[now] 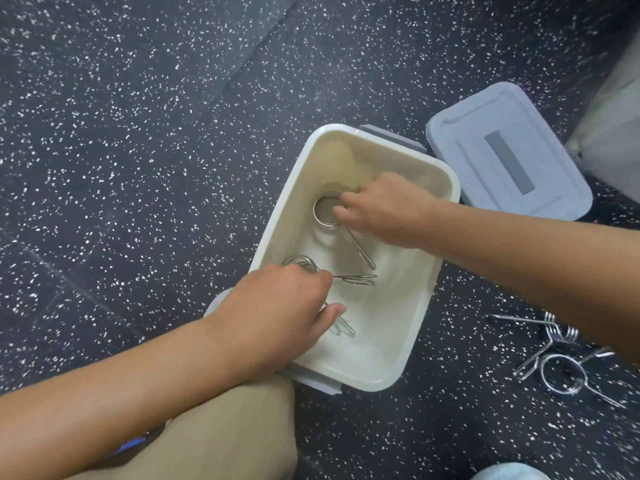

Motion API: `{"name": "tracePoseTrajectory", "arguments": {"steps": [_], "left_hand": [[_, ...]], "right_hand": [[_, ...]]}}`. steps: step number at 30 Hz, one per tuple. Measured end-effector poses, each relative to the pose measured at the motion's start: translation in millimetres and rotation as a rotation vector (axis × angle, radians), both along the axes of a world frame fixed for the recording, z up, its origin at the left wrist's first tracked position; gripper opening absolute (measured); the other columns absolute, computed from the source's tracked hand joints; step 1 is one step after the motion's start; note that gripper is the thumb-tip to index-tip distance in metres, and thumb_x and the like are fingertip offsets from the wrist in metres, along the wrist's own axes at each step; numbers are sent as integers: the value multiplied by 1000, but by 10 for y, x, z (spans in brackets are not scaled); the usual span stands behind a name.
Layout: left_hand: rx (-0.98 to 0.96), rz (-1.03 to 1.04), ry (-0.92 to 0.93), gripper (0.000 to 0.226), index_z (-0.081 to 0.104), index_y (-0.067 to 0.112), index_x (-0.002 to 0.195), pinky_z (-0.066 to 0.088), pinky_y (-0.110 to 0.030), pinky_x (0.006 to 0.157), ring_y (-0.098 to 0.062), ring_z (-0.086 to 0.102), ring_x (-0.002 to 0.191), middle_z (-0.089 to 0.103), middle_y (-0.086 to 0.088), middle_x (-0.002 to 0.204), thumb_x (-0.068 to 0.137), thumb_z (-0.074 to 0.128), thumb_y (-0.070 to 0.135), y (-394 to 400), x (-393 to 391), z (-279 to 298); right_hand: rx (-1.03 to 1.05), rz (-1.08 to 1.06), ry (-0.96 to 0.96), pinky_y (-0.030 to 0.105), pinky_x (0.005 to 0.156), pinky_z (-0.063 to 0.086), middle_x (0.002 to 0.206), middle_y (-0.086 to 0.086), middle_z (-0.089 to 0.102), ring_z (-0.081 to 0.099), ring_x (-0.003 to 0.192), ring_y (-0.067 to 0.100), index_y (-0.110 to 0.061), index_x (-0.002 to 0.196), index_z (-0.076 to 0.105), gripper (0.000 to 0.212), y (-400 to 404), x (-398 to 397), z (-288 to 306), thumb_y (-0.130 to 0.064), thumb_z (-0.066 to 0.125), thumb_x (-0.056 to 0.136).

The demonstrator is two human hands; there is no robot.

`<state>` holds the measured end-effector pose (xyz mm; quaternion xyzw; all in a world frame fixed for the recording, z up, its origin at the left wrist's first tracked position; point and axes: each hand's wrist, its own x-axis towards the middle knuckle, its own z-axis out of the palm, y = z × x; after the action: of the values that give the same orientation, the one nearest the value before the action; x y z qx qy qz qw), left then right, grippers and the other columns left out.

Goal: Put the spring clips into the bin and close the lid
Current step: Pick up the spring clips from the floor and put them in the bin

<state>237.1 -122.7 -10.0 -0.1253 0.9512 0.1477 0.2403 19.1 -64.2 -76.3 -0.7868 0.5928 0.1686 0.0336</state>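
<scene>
your left hand (277, 306) reaches into the near end of the white bin (446, 188), its grip closed around a spring clip (301, 263) whose coil shows just beyond the knuckles and whose wire handles run out to the right and below the thumb. your right hand (384, 209) reaches into the far half of the bin, fingers pinched on the rim of a second spring clip (320, 211); its coil stands tilted, and one long handle slants down toward the bin floor. you cannot tell whether either clip touches the bottom. the bin sits open on the dark speckled floor (138, 133), with grey latches at its near and far ends. the grey lid (485, 168) lies flat on the floor just beside the bin's far right corner, apart from the opening. more loose spring clips (561, 372) lie in a small tangle on the floor to the right of the bin, partly hidden under your right forearm. your knee in tan fabric (225, 427) sits at the near edge, touching the bin's corner.
</scene>
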Motion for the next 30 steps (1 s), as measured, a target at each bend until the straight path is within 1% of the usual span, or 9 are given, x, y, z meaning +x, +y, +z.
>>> {"name": "tracePoseTrajectory", "arguments": {"steps": [2, 7, 11, 15, 18, 21, 23, 26, 30], "left_hand": [[-8, 2, 9, 37, 41, 24, 89, 31, -36, 61, -28, 40, 69, 30, 6, 67, 99, 33, 59, -3, -34, 7], [-6, -15, 55, 39, 41, 23, 86, 32, -37, 57, -29, 44, 69, 45, 4, 72, 99, 32, 58, 6, -152, 42], [4, -42, 105, 38, 41, 23, 86, 27, -38, 55, -30, 44, 65, 38, 5, 64, 99, 32, 58, 72, -279, 95], [34, -55, 142, 40, 46, 22, 88, 39, -37, 58, -29, 47, 65, 44, 5, 65, 98, 33, 58, 252, -421, 116], [42, -95, 176, 45, 53, 20, 92, 47, -37, 59, -31, 59, 70, 61, 0, 74, 97, 33, 59, 368, -501, 139], [45, -160, 202, 47, 54, 20, 93, 51, -39, 60, -31, 62, 72, 64, -2, 76, 97, 31, 61, 519, -609, 188], [65, -196, 205, 46, 54, 21, 91, 51, -40, 60, -31, 62, 73, 61, -1, 72, 96, 32, 60, 618, -697, 227], [75, -233, 192, 43, 54, 21, 89, 49, -39, 58, -30, 61, 71, 56, 1, 67, 97, 36, 59, 733, -836, 291], [11, -377, 202, 43, 53, 20, 89, 45, -37, 57, -31, 62, 72, 63, -2, 76, 96, 35, 58, 836, -1075, 355]], "right_hand": [[-76, -77, -84, 31, 43, 37, 75, 10, 60, 63, 58, 32, -8, 91, 61, 19, 131, -10, 101, 1, 48, 78], [-168, -161, -194, 40, 44, 48, 76, 7, 58, 58, 67, 32, -11, 87, 60, 1, 632, -33, 557, -11, 62, 88], [-133, -342, -208, 40, 44, 46, 86, 4, 61, 58, 73, 31, -11, 101, 67, 21, 1218, -77, 845, -23, 50, 99], [-67, -530, -224, 35, 42, 46, 84, 1, 63, 63, 69, 28, -14, 107, 69, 21, 1962, -36, 889, -26, 56, 95], [-26, -729, -250, 31, 42, 45, 84, -6, 64, 66, 68, 21, -20, 104, 70, 18, 2433, 28, 814, -29, 62, 90], [-12, -933, -267, 30, 44, 49, 88, -10, 67, 68, 70, 17, -24, 106, 69, 19, 2863, 112, 644, -32, 64, 90], [-6, -1092, -260, 30, 49, 50, 97, -8, 71, 70, 74, 20, -25, 111, 68, 22, 3107, 169, 518, -34, 62, 92], [-48, -1325, -287, 30, 59, 43, 105, 0, 73, 69, 80, 27, -21, 113, 68, 22, 3369, 248, 325, -30, 59, 95], [-131, -1550, -315, 36, 65, 46, 103, 9, 73, 66, 82, 30, -18, 107, 67, 16, 3628, 300, 157, -28, 60, 97]]}}
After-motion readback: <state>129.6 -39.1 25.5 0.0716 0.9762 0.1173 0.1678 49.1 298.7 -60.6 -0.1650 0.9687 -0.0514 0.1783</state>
